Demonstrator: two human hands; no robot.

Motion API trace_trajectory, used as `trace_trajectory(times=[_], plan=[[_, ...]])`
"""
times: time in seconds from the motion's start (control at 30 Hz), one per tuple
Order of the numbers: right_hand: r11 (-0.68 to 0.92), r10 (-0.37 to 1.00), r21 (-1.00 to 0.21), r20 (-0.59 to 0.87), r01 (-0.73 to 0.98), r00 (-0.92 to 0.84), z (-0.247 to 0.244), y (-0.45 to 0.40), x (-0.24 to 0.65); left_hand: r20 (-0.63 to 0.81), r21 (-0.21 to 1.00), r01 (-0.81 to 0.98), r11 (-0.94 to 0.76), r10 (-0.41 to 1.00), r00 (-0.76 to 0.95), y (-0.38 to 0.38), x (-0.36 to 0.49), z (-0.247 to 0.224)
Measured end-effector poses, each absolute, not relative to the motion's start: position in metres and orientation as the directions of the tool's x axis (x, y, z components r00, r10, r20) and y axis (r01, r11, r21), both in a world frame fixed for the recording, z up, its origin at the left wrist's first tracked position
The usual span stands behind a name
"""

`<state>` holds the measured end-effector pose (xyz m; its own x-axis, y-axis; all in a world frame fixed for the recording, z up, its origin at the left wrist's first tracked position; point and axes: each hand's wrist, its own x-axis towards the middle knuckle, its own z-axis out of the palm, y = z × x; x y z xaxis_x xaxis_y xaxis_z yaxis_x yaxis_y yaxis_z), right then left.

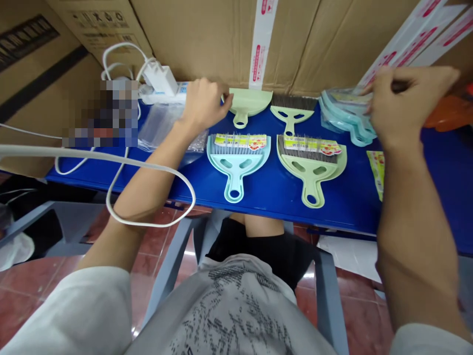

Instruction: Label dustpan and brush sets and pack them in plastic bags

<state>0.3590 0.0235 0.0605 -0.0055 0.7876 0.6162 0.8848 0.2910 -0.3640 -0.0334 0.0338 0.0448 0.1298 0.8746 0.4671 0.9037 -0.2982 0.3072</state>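
Note:
My left hand [207,101] is closed, its fingertips at the left edge of a pale green dustpan [251,101] lying by the cardboard. Over on the right, my right hand [397,101] has curled fingers at the right edge of a stack of light blue dustpans in clear bags [343,116]; its fingertips are partly hidden. A green brush [293,113] with dark bristles lies between the hands. Nearer me are a light blue dustpan with its brush [238,165] and a green dustpan with its brush [312,170], each with a yellow label across the bristles.
Large cardboard boxes [218,44] wall off the table's back. Clear plastic bags [162,123] lie beneath my left forearm. A power strip with a white charger [162,79] and a looping white cable [148,167] are at left. Something orange [449,111] and a yellow card [377,172] lie right.

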Motion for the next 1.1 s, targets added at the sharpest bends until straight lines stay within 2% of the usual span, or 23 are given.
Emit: trace_trajectory(times=[0.1, 0.2, 0.27, 0.37, 0.47, 0.63, 0.77, 0.9, 1.1], plan=[[0.351, 0.793, -0.469, 0.610, 0.810, 0.009, 0.059, 0.018, 0.348, 0.526, 0.232, 0.931, -0.282, 0.842, 0.123, 0.026, -0.030, 0.053], [0.445, 0.835, -0.422, 0.515, 0.790, -0.196, 0.061, 0.013, 0.336, 0.533, 0.222, 0.926, -0.305, 0.833, 0.146, 0.020, -0.026, 0.058], [0.567, 0.796, -0.350, 0.463, 0.745, -0.388, 0.062, 0.008, 0.326, 0.523, 0.281, 0.894, -0.349, 0.837, 0.162, 0.019, -0.025, 0.059], [0.721, 0.692, -0.256, 0.313, 0.644, -0.650, 0.059, 0.001, 0.306, 0.486, 0.459, 0.791, -0.404, 0.860, 0.157, 0.020, -0.026, 0.058], [0.785, 0.618, -0.193, 0.177, 0.588, -0.766, 0.051, -0.003, 0.288, 0.454, 0.575, 0.694, -0.434, 0.874, 0.171, 0.019, -0.028, 0.056], [0.806, 0.588, -0.160, 0.105, 0.570, -0.802, 0.043, -0.006, 0.275, 0.472, 0.587, 0.646, -0.487, 0.855, 0.216, 0.016, -0.026, 0.056], [0.813, 0.573, -0.162, 0.057, 0.559, -0.817, 0.040, -0.009, 0.266, 0.473, 0.616, 0.636, -0.465, 0.864, 0.173, 0.015, -0.023, 0.057], [0.818, 0.569, -0.154, 0.072, 0.554, -0.819, 0.034, -0.013, 0.255, 0.450, 0.651, 0.630, -0.424, 0.884, 0.129, 0.016, -0.019, 0.053], [0.794, 0.607, -0.148, 0.147, 0.589, -0.781, 0.028, -0.020, 0.255, 0.438, 0.543, 0.756, -0.365, 0.892, 0.117, 0.018, -0.017, 0.049]])
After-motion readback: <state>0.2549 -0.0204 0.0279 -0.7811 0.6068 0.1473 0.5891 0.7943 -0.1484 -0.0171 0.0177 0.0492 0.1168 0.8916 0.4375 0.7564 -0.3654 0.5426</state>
